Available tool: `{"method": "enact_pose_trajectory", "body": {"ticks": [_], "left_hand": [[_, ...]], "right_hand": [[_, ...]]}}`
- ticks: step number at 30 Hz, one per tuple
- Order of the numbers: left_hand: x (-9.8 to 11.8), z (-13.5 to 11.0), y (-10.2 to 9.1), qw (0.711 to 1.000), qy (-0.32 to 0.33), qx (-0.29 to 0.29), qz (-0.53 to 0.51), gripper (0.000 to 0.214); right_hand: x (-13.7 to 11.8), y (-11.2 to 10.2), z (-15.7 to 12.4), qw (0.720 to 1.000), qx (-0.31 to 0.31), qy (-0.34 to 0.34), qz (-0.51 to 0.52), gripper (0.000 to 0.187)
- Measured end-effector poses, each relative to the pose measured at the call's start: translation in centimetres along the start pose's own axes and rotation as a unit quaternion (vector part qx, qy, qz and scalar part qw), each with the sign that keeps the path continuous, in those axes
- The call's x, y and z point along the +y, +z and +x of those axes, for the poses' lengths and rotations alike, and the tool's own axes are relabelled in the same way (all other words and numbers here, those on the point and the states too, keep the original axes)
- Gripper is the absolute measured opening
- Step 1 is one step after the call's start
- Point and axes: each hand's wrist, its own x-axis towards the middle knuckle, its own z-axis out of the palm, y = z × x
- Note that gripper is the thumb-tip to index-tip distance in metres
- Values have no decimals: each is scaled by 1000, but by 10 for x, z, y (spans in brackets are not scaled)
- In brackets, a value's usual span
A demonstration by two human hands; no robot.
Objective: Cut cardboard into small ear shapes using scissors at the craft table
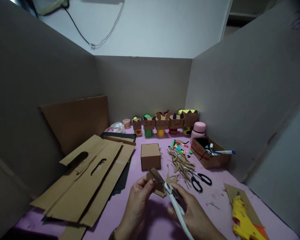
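Note:
My left hand [137, 203] pinches a small brown cardboard piece [157, 185] between thumb and fingers, just above the pink table [140, 213]. My right hand [192, 215] grips white-handled scissors [176, 206], and their blades are closed into the cardboard piece's upper edge. A small closed cardboard box [150, 156] stands just beyond both hands.
Flattened cardboard sheets [87, 180] lie at left. Cardboard strips [181, 164], black-handled scissors [200, 181] and coloured paper bits [178, 146] lie at right. An open box with markers [210, 152], a yellow glue gun [243, 220] and a row of cardboard figures [165, 124] are nearby. Grey partition walls enclose the table.

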Motion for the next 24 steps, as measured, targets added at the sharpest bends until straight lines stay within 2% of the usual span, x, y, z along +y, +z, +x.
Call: {"method": "enact_pose_trajectory", "body": {"ticks": [8,18,24], "left_hand": [[-4,-3,6,999,-25,-10,-19,25],[-4,-2,1,1000,0,-4,9,21],[-3,-2,4,1000,-6,-6,16,22]], "right_hand": [[0,-2,1,1000,5,-11,18,47],[1,-4,-1,999,12,3,-31,56],[6,-5,-1,999,8,-17,-27,54]]}}
